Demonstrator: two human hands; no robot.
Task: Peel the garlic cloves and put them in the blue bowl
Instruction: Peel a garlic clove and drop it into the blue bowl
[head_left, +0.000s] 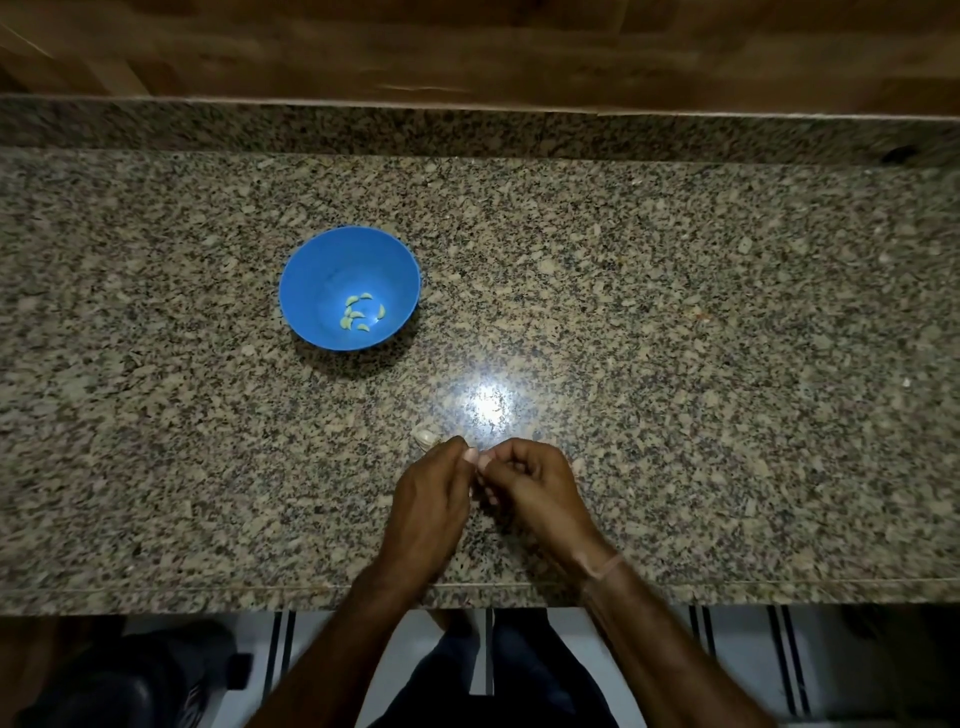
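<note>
Standing by, I saw the speckled brown-grey granite countertop (675, 312) fill most of the view, with a lamp glare near its middle. The round blue plastic bowl (291, 280) sat left of centre, well apart from the hands. Both hands worked near the front edge. The left hand (428, 499) and right hand (535, 486) had fingers curled and tips meeting, pinching a small pale garlic clove (472, 488) between them. Only a sliver of it showed, so I couldn't tell how much skin was off.

A whitish unpeeled garlic piece (423, 438) lay on the stone, just beyond the left knuckles. A handful of small peeled yellow-green cloves (358, 314) lay in the bowl's bottom.

Handling, as a guess: the clove looked very light and firm, with dry, papery skin that tears. Once bare it would likely be slick and could squirt from a hard pinch. Best to hold it by the flanks with one hand and nick the skin at an end with a nail. The carry to the bowl would call for a gentle pinch.
</note>
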